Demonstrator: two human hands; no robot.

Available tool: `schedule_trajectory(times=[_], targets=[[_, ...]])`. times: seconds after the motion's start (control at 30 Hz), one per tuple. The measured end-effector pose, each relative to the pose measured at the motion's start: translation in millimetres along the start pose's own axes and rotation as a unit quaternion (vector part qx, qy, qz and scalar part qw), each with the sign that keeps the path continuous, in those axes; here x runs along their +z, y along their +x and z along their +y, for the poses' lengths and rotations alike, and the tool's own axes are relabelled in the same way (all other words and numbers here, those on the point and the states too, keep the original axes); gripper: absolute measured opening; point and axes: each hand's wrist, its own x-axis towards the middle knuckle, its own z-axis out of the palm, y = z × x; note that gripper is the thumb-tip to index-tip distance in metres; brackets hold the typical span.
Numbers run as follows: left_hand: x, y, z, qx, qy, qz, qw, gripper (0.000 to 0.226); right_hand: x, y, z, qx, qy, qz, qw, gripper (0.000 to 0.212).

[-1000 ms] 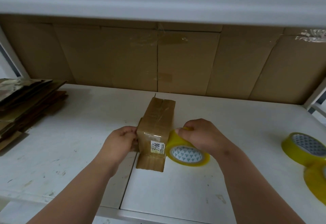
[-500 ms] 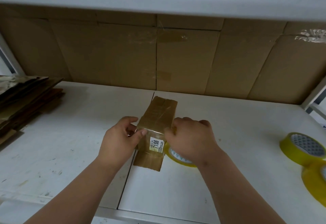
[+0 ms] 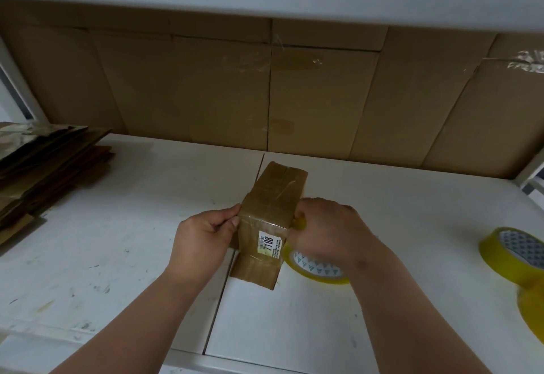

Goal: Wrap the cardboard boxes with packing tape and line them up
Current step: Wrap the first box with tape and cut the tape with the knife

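**Box held at centre, tape roll at its right side**

At the centre of the frame a small brown cardboard box wrapped in clear tape stands on the white shelf surface, its near face carrying a white label printed 7108. The left hand grips the box's left edge, thumb and fingers curled against the upper corner. The right hand is curled round the yellow roll of packing tape, which lies just beside the box's right side, touching it low down.

At the right edge of the frame, two more yellow tape rolls sit together, well apart from the box. A stack of flattened brown cardboard lies at the left edge. Large brown cardboard sheets line the back of the shelf.
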Motion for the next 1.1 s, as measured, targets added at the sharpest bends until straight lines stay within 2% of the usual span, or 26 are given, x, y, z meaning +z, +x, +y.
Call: schedule_trajectory(times=[0.07, 0.23, 0.33, 0.5, 0.57, 0.67, 0.77, 0.87, 0.93, 1.0, 1.1], targets=[[2.8, -0.3, -0.4, 0.01, 0.019, 0.014, 1.0, 0.025, 1.8, 0.0, -3.2, 0.006, -0.012, 0.012, 1.0, 0.015], [9.7, -3.9, 1.4, 0.062, 0.134, 0.063, 0.987, 0.028, 15.5, -2.2, -12.2, 0.019, -0.038, 0.082, 0.996, 0.025], [9.8, -5.7, 4.2, 0.108, 0.224, 0.043, 0.968, 0.035, 17.3, -1.5, -14.0, 0.024, -0.049, 0.087, 0.995, 0.026], [8.5, -6.4, 15.8, 0.094, 0.225, -0.013, 0.97, 0.046, 17.3, 0.7, -15.2, 0.015, -0.056, 0.076, 0.995, 0.038], [10.6, -3.1, 17.4, 0.075, 0.239, -0.036, 0.967, 0.064, 10.7, 0.9, -11.6, 0.011, 0.0, 0.032, 0.999, 0.043], [12.8, 4.1, 18.1, 0.008, 0.245, -0.092, 0.965, 0.102, -4.0, -2.2, -4.2, 0.009, 0.151, -0.059, 0.987, 0.033], [13.3, 16.1, 19.5, -0.035, 0.184, -0.128, 0.974, 0.117, -6.6, -8.5, -3.5, -0.006, 0.25, -0.091, 0.964, 0.033], [10.3, 31.1, 17.7, -0.045, 0.184, -0.14, 0.972, 0.119, 3.1, -13.7, -3.7, 0.002, 0.36, -0.087, 0.929, 0.031], [7.0, 38.8, 16.1, -0.034, 0.182, -0.145, 0.972, 0.12, 12.9, -16.1, -0.9, 0.022, 0.416, -0.071, 0.906, 0.038], [4.7, 43.4, 14.9, -0.004, 0.187, -0.148, 0.971, 0.11, 23.4, -18.0, 5.4, 0.053, 0.456, -0.05, 0.887, 0.045], [3.4, 48.7, 13.2, 0.042, 0.223, -0.158, 0.961, 0.086, 35.3, -25.3, 11.3, 0.087, 0.511, -0.061, 0.853, 0.05]])
